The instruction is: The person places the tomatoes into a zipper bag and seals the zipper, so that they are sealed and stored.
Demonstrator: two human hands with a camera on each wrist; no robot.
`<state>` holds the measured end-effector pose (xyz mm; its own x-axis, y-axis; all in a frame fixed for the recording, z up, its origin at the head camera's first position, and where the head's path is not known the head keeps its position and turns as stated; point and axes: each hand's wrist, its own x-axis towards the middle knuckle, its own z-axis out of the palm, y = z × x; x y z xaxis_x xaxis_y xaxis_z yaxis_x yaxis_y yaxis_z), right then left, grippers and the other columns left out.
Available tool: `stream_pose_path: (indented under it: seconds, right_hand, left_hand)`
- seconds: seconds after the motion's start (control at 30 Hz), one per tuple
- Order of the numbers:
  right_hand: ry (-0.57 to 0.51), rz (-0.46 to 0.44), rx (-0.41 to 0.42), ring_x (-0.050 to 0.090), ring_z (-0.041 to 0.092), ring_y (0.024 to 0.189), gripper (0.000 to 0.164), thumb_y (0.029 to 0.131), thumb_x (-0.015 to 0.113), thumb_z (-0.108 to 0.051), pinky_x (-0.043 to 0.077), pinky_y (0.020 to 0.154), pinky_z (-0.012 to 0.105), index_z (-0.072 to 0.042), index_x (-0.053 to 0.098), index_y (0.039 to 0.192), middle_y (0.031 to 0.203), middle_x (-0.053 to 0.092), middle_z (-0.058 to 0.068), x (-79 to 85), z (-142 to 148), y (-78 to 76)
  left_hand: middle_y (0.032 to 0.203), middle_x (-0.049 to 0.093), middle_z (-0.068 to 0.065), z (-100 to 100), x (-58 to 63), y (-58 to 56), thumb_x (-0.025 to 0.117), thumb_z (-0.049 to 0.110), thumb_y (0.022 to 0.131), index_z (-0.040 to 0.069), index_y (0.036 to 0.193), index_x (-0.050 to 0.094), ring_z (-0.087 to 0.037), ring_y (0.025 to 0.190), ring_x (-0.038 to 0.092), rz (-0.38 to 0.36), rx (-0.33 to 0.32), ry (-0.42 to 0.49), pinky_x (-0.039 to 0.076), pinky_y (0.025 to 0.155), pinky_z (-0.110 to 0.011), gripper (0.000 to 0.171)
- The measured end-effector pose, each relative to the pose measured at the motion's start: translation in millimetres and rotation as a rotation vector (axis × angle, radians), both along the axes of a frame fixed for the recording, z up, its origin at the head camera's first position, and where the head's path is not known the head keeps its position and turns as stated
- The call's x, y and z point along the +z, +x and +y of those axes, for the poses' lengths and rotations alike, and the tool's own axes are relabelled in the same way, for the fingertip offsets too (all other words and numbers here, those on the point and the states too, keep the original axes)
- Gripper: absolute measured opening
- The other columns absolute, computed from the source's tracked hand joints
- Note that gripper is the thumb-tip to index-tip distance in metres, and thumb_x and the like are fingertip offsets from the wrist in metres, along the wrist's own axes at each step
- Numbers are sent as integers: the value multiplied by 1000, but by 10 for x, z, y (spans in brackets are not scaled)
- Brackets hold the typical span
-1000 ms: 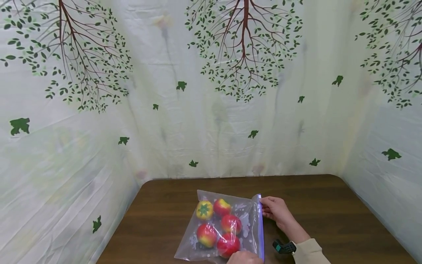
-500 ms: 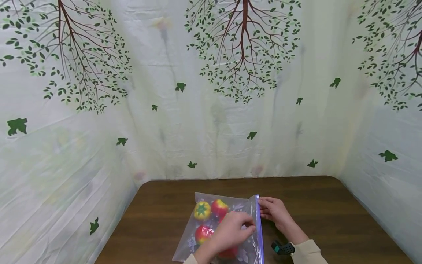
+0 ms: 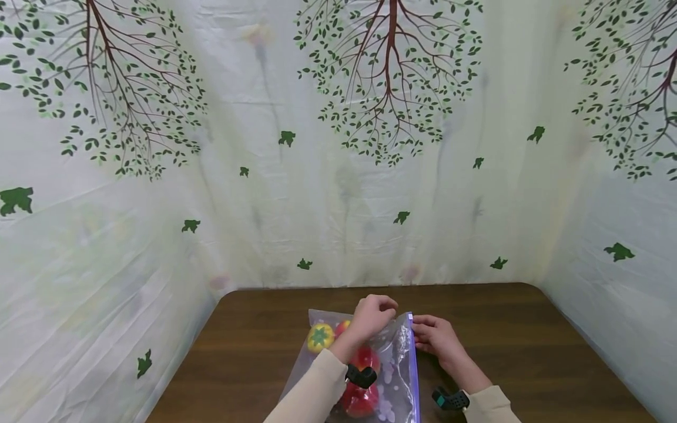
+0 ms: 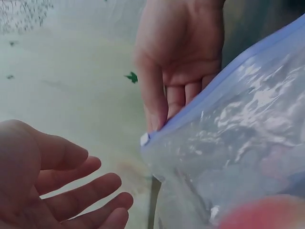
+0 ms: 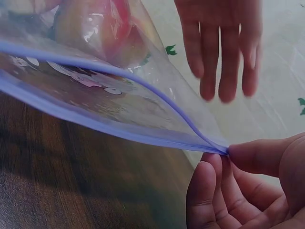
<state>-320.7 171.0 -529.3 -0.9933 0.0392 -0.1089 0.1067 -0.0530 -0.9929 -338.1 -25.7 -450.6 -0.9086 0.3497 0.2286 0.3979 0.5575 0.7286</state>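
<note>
A clear zip bag [image 3: 394, 352] lies on the table with its purple-edged mouth toward the right. Through the plastic show red apples [image 3: 365, 358] and a yellow fruit [image 3: 320, 338] with a green star-shaped top; my left arm covers part of them. My right hand [image 3: 441, 341] pinches the far corner of the mouth between thumb and fingers. Close to that corner sits a white slider [image 4: 145, 139]. In the right wrist view the two purple strips [image 5: 109, 129] stand apart. Over the bag's far part, my left hand [image 3: 368, 317] holds nothing, its fingers loosely extended near the slider corner.
The dark brown wooden table [image 3: 529, 346] has rounded far corners. Pale cloth [image 3: 338, 235] printed with trees and leaves surrounds it at the back and both sides. Each wrist wears a black band [image 3: 449, 399].
My left hand has come up from the mouth's near end, crossing over the fruit to the bag's far part. My right hand keeps its pinch on the far corner.
</note>
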Motion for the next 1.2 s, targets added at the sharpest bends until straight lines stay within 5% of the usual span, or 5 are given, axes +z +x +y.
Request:
stream_pose_path:
  seconds: [0.37,0.63,1.2]
  right_hand:
    - [6,28,14,67,25,74,33,94,71,-16,59,70,36,3,66,121,93,70,14,21,6,3]
    - [2,31,30,66,20,68,34,93,71,-12,58,65,34,6,65,121,85,70,10,-2,0,-6]
    - [35,33,17,66,21,67,32,93,73,-15,58,65,37,5,66,117,84,70,10,39,-36,-13]
  left_hand:
    - [96,73,0,196,-174,-353,70,15,92,9,100,79,-14,86,63,-92,-47,-87,52,78,-31,14]
    - [77,66,8,266,-376,-428,77,15,89,13,83,76,-10,72,57,-71,-29,-58,49,68,-29,6]
    - [69,63,8,283,-358,-406,78,12,84,12,74,74,-9,65,53,-31,-8,-52,45,60,-25,11]
